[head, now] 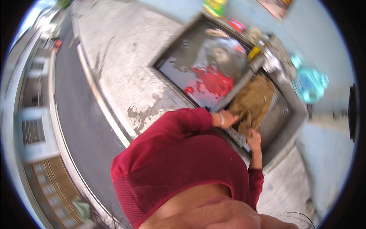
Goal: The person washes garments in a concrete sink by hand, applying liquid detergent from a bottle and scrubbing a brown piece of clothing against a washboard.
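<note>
A wet brown cloth [253,98], perhaps a garment, lies bunched in the right compartment of a concrete wash basin [296,126]. My left hand [228,118], with a pale bracelet at the wrist, holds the cloth's near left side; its thumb shows and the other fingers are partly hidden. Just to the right, my right hand [254,138] pinches the near edge of the same cloth. Under it, a grey ridged surface [236,137] shows near the front rim.
Water fills the left compartment, where a red cloth [216,81] and a blurred pale item [221,53] lie. A turquoise jug [310,86] and a yellow-green container [215,7] stand behind the basin, by a light blue wall [323,37]. Concrete pavement [123,51] and a road [83,108] lie left.
</note>
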`<state>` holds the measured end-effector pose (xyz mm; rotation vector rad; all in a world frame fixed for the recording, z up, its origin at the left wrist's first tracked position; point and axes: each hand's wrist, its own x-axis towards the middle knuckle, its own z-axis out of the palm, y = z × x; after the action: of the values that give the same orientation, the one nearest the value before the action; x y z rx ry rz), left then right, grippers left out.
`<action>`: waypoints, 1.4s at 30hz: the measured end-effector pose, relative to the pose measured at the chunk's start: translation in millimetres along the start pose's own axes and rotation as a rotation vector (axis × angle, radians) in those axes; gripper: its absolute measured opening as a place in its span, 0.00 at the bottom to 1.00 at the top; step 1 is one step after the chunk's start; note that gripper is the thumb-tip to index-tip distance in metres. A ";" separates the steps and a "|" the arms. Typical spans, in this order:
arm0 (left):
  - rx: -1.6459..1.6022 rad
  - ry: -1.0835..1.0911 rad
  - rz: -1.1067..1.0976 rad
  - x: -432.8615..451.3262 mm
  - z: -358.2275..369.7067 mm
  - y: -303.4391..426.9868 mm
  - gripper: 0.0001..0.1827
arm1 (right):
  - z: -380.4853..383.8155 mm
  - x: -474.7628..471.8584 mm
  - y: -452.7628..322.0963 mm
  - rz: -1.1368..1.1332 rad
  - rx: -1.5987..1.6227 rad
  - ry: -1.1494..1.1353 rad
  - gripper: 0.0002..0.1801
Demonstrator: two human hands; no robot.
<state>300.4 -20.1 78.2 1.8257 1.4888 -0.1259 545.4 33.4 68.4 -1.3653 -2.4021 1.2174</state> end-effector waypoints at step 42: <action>0.162 -0.091 0.009 9.9 -5.6 1.1 0.32 | 28.0 38.5 -41.3 0.248 -0.390 -0.163 0.26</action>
<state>302.4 -8.8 77.6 1.9273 1.4424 -0.3289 482.4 35.3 68.1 -1.7806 -2.7596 0.9723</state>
